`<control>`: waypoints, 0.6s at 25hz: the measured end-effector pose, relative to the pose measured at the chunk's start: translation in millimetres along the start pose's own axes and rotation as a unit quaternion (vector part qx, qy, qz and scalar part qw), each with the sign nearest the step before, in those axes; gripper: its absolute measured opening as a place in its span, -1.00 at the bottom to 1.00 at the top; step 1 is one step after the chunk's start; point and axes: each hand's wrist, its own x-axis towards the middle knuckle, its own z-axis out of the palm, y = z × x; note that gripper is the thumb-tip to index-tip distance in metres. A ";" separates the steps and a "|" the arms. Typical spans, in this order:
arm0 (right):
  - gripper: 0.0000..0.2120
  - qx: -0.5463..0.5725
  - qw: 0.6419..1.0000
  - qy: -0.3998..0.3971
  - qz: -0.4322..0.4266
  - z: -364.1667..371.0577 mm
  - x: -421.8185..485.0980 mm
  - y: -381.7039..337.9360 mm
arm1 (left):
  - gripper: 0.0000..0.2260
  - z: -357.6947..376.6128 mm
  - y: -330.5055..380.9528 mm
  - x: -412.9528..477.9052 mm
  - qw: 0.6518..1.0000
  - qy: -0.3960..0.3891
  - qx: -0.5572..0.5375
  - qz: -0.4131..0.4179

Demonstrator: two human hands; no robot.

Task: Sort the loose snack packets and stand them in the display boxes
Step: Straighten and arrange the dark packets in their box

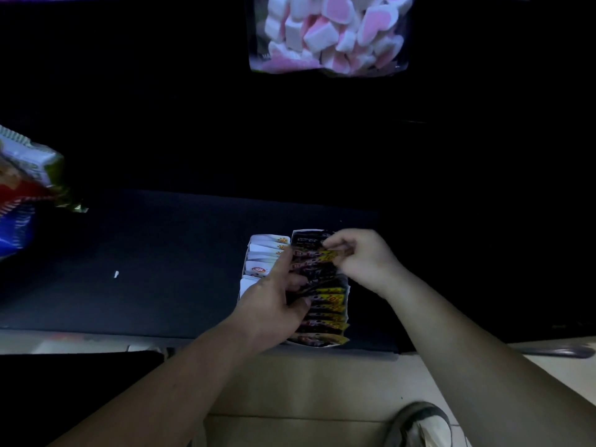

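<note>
Nearest, our left hand (277,295) comes in from 7 o'clock. Its fingers are curled into the row (325,312) of dark packets and grip a few, and the index finger lies forward along the seam between the boxes. Our right hand (361,256), at 1 o'clock of the left, pinches one packet (333,254) between thumb and fingertips, other fingers loosely bent. It hangs over the far end of the row in the dark box (306,240).

We judge the step is slotting that packet in. To do it well, we spread a gap with the left hand, drop the packet straight down edge-first, face matching its neighbours, then let the row close.

The packet's long axis runs 9-to-3 across the box, yellow end toward 3. The row runs 6-to-12.

The white box (258,262) touches at 9 o'clock. Both boxes sit on the bench (161,253). Far off at 12 is the marshmallow bag (329,33).
</note>
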 end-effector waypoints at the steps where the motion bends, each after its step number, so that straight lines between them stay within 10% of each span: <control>1: -0.53 0.044 0.999 0.003 0.011 -1.6 -1.4 0.5 | -0.26 0.4 0.1 0.7 1.000 0.006 0.002 0.000; 15: -0.47 0.084 0.989 -0.095 0.075 -18.9 -22.7 1.2 | -0.69 0.4 8.4 14.0 0.957 0.099 0.254 0.100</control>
